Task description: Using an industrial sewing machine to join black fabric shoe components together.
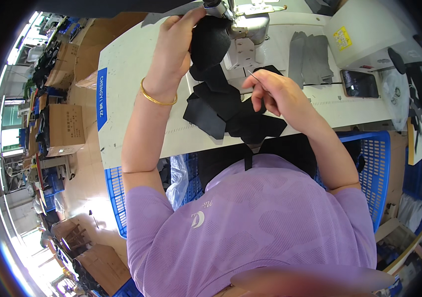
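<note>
At the far side of the table, my left hand (177,42) grips the left edge of a black fabric piece (210,43), with the thumb lower down. That piece lies against the head of a sewing machine (250,29), which hides part of its far end. My right hand (282,96) is curled, and the tip of a thin pointed metal tool (254,76) sticks out from its fingers; the rest is hidden in the palm. Beneath and beside it, several black fabric pieces (213,101) overlap in a loose pile near the table's front edge.
Grey fabric pieces (311,58) lie stacked on the white table (137,99), right of the machine. Farther right are a dark phone (359,83) and a white machine housing (369,37). A blue plastic basket (375,173) is below the table. Cardboard boxes (66,126) stand at left.
</note>
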Tool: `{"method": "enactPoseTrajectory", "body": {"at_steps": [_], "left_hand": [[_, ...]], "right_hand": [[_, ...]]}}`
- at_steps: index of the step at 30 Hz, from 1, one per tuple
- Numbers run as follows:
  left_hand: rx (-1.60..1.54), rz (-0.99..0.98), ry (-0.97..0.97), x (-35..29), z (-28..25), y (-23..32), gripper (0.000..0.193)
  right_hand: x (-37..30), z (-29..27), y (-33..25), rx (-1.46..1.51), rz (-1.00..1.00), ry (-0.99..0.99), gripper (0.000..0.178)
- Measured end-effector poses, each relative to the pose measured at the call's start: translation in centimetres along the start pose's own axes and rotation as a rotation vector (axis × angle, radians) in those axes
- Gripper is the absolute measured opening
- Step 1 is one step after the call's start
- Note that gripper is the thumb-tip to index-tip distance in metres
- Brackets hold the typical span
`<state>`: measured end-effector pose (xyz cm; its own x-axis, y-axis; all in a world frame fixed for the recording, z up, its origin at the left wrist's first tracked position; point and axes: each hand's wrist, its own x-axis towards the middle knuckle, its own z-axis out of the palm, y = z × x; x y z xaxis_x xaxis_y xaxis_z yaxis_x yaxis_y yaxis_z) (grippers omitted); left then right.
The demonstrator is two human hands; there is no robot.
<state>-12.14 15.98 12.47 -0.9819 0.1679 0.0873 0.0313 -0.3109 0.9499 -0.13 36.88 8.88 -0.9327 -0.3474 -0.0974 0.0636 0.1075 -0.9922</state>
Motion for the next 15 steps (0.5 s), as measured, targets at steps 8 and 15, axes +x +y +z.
{"method": "enactPoseTrajectory", "body": {"at_steps": [8,15], "left_hand": [[0.131,-0.022,-0.001,-1.0,0.7,0.1,0.015],[0.476,0.373,0.267,-8.6,-1.4,-2.5,0.019]], "right_hand": [[0.0,-1.1,0.0,-0.155,-0.062,-0.001,0.042],[-0.6,1.2,-0.3,-0.715,-0.481,0.299,0.024]]}}
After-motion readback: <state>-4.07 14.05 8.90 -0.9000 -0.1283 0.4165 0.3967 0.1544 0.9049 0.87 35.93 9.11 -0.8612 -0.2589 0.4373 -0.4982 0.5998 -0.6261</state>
